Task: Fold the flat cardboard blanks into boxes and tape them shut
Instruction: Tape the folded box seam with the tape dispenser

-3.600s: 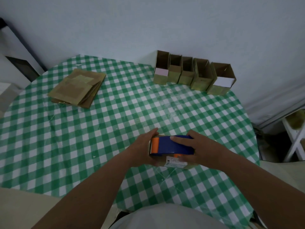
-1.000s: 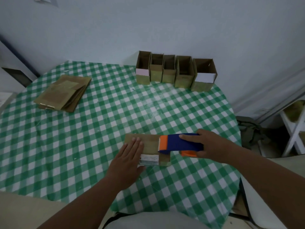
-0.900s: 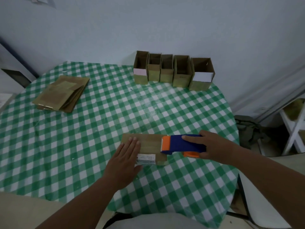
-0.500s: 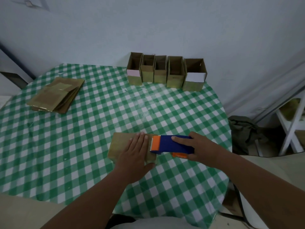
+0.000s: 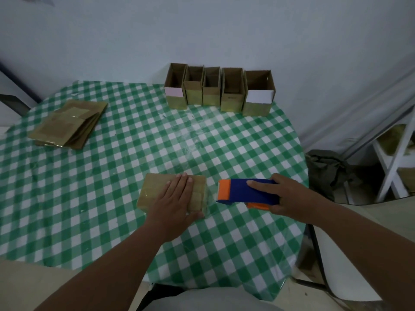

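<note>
Round table (image 5: 67,198) under a green-and-white check cloth, filling most of the view. Along its far edge, a row of five folded boxes (image 5: 219,90), standing upright and open at the top, side by side. Off to the far left, a fanned stack of flat blanks (image 5: 69,124), well apart from the hands.

Near the front edge, just left of centre: the box in work (image 5: 155,189), lying flat-sided on the cloth, long axis running left to right. Pressed down from above by the left hand (image 5: 174,203), fingers straight and together, palm covering the right half, thumb hooked over the near right corner. Left half of the box bare.

Just beside the box's right end, with a narrow strip of cloth showing between: the tape dispenser (image 5: 244,191), blue body with orange nose, nose pointing left at the box. Clasped by the right hand (image 5: 289,196), fingers curled over the top, forefinger laid along the body. Dispenser in line with the box's long axis, so likely a straight pass from right to left along the seam, or the tail end of one. A faint glossy strip between nose and box, possibly tape; too faint to be sure.

Left hand on the box, right hand nearer the open end. Hands apart, each occupied.
</note>
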